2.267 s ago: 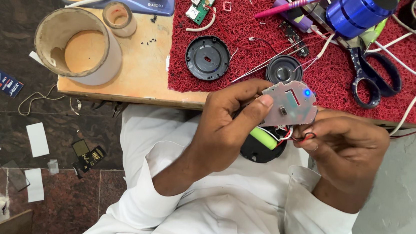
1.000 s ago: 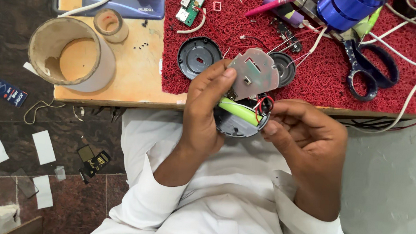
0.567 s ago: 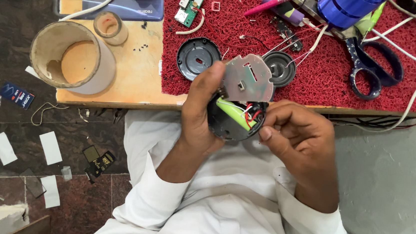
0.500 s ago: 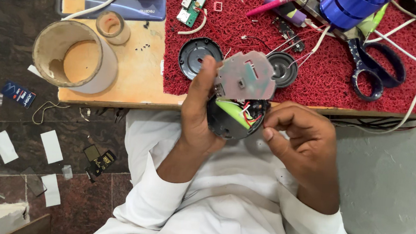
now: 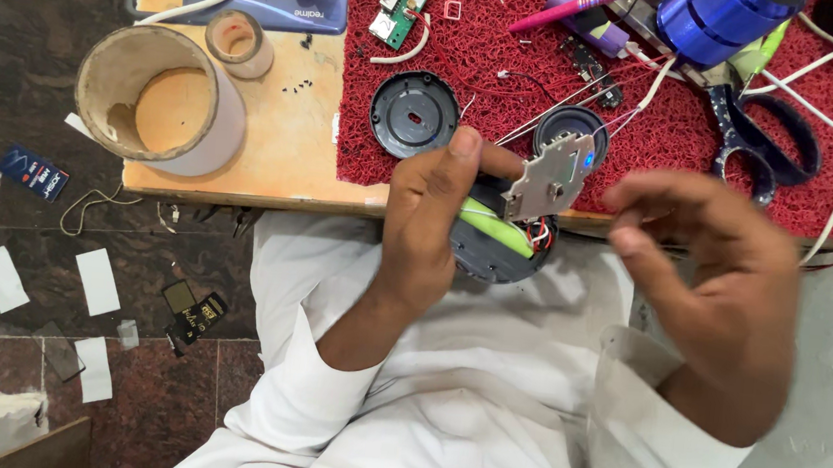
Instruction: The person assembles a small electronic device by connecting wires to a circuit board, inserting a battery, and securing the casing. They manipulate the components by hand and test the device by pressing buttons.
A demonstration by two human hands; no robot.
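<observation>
My left hand (image 5: 433, 220) grips a small round dark device (image 5: 496, 246) above my lap, at the table's front edge. Inside the device lies a green cylindrical battery (image 5: 497, 229) with red wires beside it. A grey circuit board (image 5: 548, 180) with a blue dot stands tilted up out of its top. My right hand (image 5: 718, 291) hovers to the right of the device, blurred, fingers spread and holding nothing. A round dark cover (image 5: 414, 115) and a second round dark part (image 5: 571, 129) lie on the red mat (image 5: 474, 38) just beyond.
On the wooden table (image 5: 289, 143) stand a large beige cup (image 5: 157, 101) and a small one (image 5: 236, 40). The mat carries a green circuit board (image 5: 401, 4), black scissors (image 5: 761, 139), a blue cylinder (image 5: 721, 20), a pink pen and white cables. Paper scraps litter the dark floor (image 5: 81, 285).
My right hand has let go of the device and drawn away to the right. The left hand still holds it, with the circuit board now tipped up more steeply.
</observation>
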